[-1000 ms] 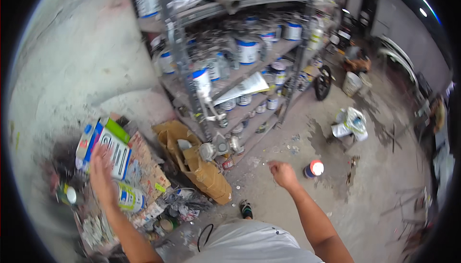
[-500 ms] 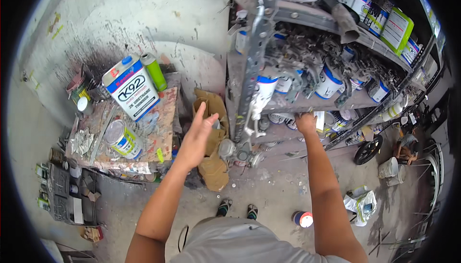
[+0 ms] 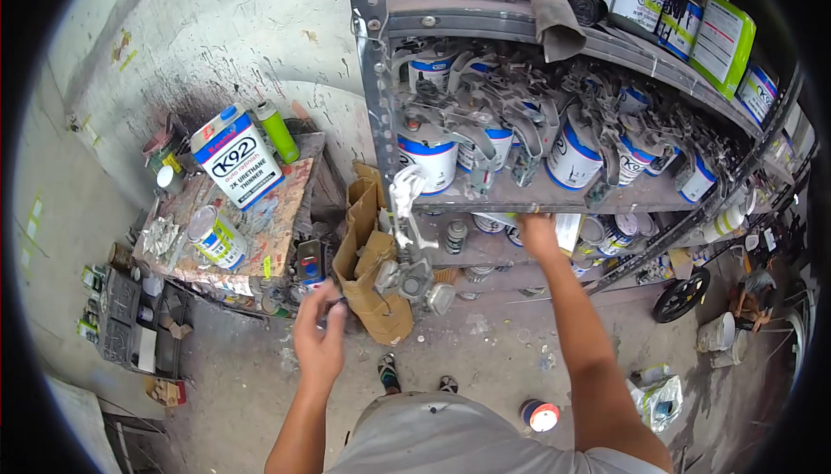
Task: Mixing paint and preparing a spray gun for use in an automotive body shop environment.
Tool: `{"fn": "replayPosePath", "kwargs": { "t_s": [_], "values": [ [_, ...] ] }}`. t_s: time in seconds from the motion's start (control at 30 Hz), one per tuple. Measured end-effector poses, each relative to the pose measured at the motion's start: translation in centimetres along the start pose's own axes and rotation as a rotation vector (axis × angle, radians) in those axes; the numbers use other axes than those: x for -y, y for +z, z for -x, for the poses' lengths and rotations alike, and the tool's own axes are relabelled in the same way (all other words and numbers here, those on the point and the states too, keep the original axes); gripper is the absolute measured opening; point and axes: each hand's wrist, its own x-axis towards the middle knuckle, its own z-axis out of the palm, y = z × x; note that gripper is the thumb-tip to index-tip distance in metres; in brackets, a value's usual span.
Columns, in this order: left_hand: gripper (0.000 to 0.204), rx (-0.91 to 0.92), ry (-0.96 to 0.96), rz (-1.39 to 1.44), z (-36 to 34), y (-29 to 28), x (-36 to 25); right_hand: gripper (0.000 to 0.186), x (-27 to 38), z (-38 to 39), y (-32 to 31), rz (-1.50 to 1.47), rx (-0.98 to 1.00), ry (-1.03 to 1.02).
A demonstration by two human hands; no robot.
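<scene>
My right hand (image 3: 538,236) reaches into the lower shelf, under the edge of the board above. Its fingers are bent over something I cannot make out, partly hidden by the hand. Beside them shows a white panel (image 3: 568,232) with a yellow-green edge, and several paint cans (image 3: 617,233) stand to the right. My left hand (image 3: 320,327) hangs in the air left of a torn cardboard box (image 3: 368,301), thumb and fingers apart, holding nothing. A respirator mask (image 3: 415,280) hangs at the shelf post, near the box.
A metal rack post (image 3: 374,84) stands ahead. Lidded paint cans (image 3: 574,158) fill the middle shelf. A paint-stained table (image 3: 286,214) at left bears a rectangular thinner can (image 3: 238,162), a green can (image 3: 277,132) and a round can (image 3: 216,238). Another person (image 3: 755,288) is at far right.
My left hand has come down and left, away from the cardboard box. My view has shifted toward the rack, whose post now appears further left. My right hand stays at the lower shelf.
</scene>
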Motion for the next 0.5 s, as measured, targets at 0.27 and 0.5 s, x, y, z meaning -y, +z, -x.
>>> {"fn": "replayPosePath", "kwargs": {
  "t_s": [0.27, 0.5],
  "values": [
    [0.031, 0.158, 0.147, 0.084, 3.0, 5.7, -1.7, 0.018, 11.1, 13.8, -8.5, -2.006, 0.308, 0.013],
    [0.032, 0.351, -0.127, 0.2, 1.3, 8.4, -5.3, 0.019, 13.0, 17.8, -12.1, -2.205, 0.403, -0.123]
  ]
}}
